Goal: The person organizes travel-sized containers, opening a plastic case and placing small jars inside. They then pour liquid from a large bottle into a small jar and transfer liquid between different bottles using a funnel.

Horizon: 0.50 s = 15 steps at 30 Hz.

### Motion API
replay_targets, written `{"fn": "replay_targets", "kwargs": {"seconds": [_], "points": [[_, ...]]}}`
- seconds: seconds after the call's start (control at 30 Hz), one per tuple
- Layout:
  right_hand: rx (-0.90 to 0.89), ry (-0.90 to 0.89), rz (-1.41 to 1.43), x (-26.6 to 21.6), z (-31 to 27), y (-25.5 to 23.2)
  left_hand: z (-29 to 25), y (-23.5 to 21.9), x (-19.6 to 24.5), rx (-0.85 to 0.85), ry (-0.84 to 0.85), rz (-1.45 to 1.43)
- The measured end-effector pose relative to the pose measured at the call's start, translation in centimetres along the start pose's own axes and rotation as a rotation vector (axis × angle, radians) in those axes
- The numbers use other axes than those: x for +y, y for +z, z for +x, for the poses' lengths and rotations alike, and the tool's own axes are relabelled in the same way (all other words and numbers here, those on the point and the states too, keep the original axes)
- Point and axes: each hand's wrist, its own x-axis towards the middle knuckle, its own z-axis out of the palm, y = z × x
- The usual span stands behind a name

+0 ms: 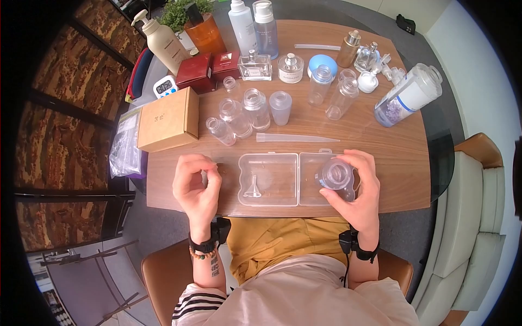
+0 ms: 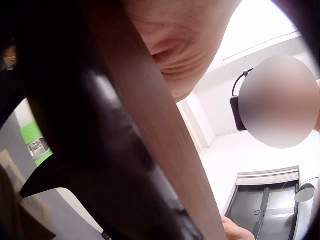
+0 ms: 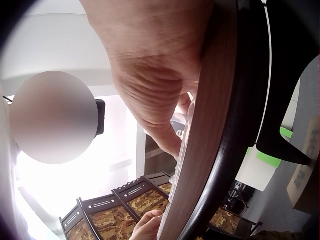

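Note:
My right hand (image 1: 359, 187) holds a small clear round container (image 1: 336, 174) between curved thumb and fingers, over the right half of an open clear plastic case (image 1: 269, 154). In the right wrist view the palm covers most of this container. A small clear funnel (image 1: 253, 188) lies in the case's left half. My left hand (image 1: 197, 182) rests at the table's front left, beside the case. Its fingers are loosely curled toward the thumb, and nothing shows in its grip. The left wrist view shows only the heel of this hand (image 2: 185, 40) above the table edge.
Behind the case lies a clear tapered pipette (image 1: 297, 138). Several clear bottles (image 1: 255, 108) stand beyond it, with perfume bottles (image 1: 254, 66) and pump bottles farther back. A cardboard box (image 1: 168, 119) sits at left. A large clear bottle (image 1: 408, 95) stands at right.

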Motion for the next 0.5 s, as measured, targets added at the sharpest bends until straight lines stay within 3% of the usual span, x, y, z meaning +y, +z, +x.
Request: {"fn": "replay_targets", "kwargs": {"seconds": [0.5], "points": [[0.008, -0.006, -0.011, -0.26, -0.05, -0.09, -0.06, -0.02, 0.34, 0.005, -0.045, 0.001]]}}
